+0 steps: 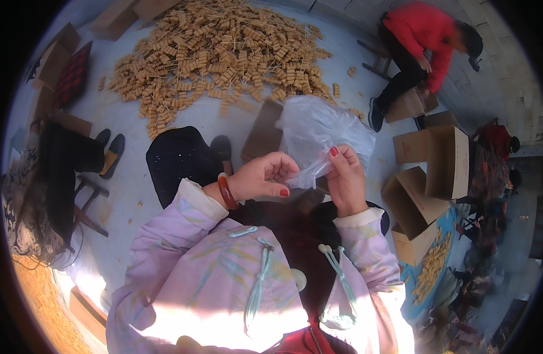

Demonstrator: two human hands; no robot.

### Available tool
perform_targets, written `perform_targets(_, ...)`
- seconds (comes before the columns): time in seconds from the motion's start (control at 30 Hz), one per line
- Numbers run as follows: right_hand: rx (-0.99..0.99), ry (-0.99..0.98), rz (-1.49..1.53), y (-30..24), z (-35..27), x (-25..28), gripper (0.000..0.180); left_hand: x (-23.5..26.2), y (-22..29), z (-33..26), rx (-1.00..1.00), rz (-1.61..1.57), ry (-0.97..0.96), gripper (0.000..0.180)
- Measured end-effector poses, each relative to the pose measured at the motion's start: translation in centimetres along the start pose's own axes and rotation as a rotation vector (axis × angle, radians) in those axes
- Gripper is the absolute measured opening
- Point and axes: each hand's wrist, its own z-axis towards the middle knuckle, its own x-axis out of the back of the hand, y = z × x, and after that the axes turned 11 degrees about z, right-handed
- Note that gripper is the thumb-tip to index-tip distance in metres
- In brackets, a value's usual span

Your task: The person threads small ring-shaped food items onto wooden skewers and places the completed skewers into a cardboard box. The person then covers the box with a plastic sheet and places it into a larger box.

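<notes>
A large clear plastic bag [327, 124] hangs in front of me, spread out over my knees and beyond them. My right hand [348, 180] pinches the gathered edge of the bag between thumb and fingers. Across from it, my left hand [261, 177] has its fingers curled at the same edge, with the thumb stretched toward the right hand. A reddish-brown bangle [226, 191] circles my left wrist. Partly behind the bag stands an open cardboard box [263, 131]. Whatever is inside the bag cannot be made out.
A big heap of tan ridged pieces on thin sticks [224, 53] covers the floor ahead. Several open cardboard boxes [416, 200] stand at my right. A person in red [422, 35] bends over a box at far right; another person [59, 171] sits at left by a wooden stool [89, 203].
</notes>
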Motion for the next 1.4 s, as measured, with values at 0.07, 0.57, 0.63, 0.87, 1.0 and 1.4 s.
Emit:
perform_targets(0.07, 0.054, 0.028, -0.152, 0.3, 0.0, 0.1, 0.009, -1.1, 0.0, 0.5, 0.015, -0.059, -0.001, 0.025)
perform_targets(0.57, 0.052, -0.081, -0.507, 0.3, 0.2, -0.3, 0.023, -0.2, 1.3, 4.4, 0.040, -0.230, 0.341, 0.006)
perform_targets(0.63, -0.021, -0.121, -0.523, 1.5, 0.6, 0.4, 0.018, -0.1, 1.5, 4.4, 0.001, -0.274, 0.306, 0.009)
perform_targets(0.87, -0.075, -0.229, -0.360, -1.0, 0.3, -0.9, 0.016, 2.3, 2.4, 4.3, 0.014, -0.229, 0.539, 0.027)
perform_targets(1.0, -0.186, -0.624, -0.508, -0.7, -1.6, -0.8, 0.025, 5.6, 2.6, 2.0, -0.190, -0.251, 0.544, 0.032)
perform_targets(1.4, 0.116, 0.511, -0.708, -0.9, 7.7, 18.7, 0.055, 16.5, 6.8, -6.0, 0.093, 0.866, 0.605, 0.058)
